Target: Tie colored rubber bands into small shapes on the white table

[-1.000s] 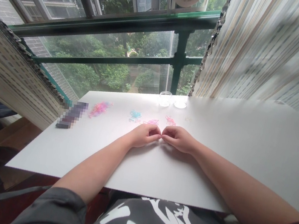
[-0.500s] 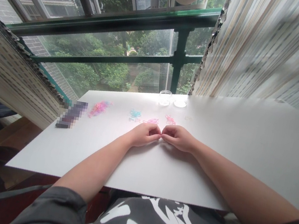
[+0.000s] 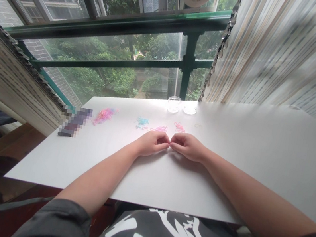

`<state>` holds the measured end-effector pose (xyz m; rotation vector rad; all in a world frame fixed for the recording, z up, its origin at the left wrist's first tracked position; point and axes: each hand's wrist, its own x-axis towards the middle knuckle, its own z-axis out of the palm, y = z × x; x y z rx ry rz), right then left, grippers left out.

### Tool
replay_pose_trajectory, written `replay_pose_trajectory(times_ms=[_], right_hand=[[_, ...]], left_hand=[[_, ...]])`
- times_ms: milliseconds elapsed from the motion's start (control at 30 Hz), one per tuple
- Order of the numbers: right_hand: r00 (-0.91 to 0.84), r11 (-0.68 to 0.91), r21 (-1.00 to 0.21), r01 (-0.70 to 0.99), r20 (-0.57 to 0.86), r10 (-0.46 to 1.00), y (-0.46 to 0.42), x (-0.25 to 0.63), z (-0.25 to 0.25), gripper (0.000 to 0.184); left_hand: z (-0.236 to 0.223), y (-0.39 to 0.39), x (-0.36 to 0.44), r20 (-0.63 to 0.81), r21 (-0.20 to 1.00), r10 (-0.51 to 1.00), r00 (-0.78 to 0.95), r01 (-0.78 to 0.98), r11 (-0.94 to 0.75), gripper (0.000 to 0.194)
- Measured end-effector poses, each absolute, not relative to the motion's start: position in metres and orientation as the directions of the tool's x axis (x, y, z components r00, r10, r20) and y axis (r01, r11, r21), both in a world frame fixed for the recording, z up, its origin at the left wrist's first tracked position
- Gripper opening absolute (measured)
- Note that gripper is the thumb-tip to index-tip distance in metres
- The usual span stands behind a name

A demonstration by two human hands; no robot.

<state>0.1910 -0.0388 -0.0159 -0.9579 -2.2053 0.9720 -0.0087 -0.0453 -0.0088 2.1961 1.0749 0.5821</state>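
Note:
My left hand [image 3: 154,143] and my right hand [image 3: 188,146] meet at the fingertips, low over the white table. The fingers of each are pinched together. Whatever lies between them, if anything, is too small to make out. Just beyond my hands are small piles of loops that look like little rubber bands: a magenta-pink pile [image 3: 160,128], a coral-pink pile [image 3: 179,127] and a turquoise pile [image 3: 142,121]. Farther left lies a larger mixed-colour pile [image 3: 104,116] in pink, orange and purple.
At the table's far edge stand a clear round tub [image 3: 174,105] and a clear lid [image 3: 190,110]. A blurred-out dark object [image 3: 75,122] lies on the left of the white table [image 3: 76,173]. A faint pale loop [image 3: 198,125] lies right of the piles. Curtains flank a window with a green railing.
Both hands keep the same fingertip-to-fingertip pose. Only the camera view has shifted very slightly.

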Motion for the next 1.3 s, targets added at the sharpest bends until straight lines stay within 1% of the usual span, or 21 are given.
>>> replay_pose_trajectory(times_ms=[300,567,800,967,1200,1300], right_hand=[[-0.598,0.482,-0.782,0.396,0.179,0.781,-0.0380,0.1913,-0.0175,0.013],[-0.592,0.469,-0.796,0.383,0.178,0.786,-0.0373,0.1911,-0.0189,0.013],[-0.588,0.467,-0.804,0.368,0.188,0.787,-0.0383,0.1910,-0.0172,0.012],[-0.582,0.430,-0.838,0.337,0.174,0.795,-0.0391,0.1904,-0.0174,0.012],[-0.560,0.323,-0.897,0.303,0.106,0.821,-0.0388,0.1904,-0.0192,0.010],[-0.553,0.323,-0.899,0.297,0.114,0.826,-0.0385,0.1902,-0.0196,0.011]], left_hand=[[-0.0085,-0.0452,-0.0083,0.127,0.689,0.818,0.560,0.544,-0.479,0.017],[-0.0089,-0.0460,-0.0072,0.129,0.711,0.824,0.551,0.528,-0.465,0.019],[-0.0091,-0.0451,-0.0070,0.150,0.682,0.828,0.541,0.549,-0.483,0.014],[-0.0071,-0.0452,-0.0077,0.186,0.684,0.834,0.520,0.541,-0.490,0.014],[-0.0075,-0.0434,-0.0101,0.200,0.690,0.835,0.513,0.531,-0.492,0.013],[-0.0087,-0.0430,-0.0113,0.210,0.694,0.834,0.510,0.523,-0.494,0.012]])
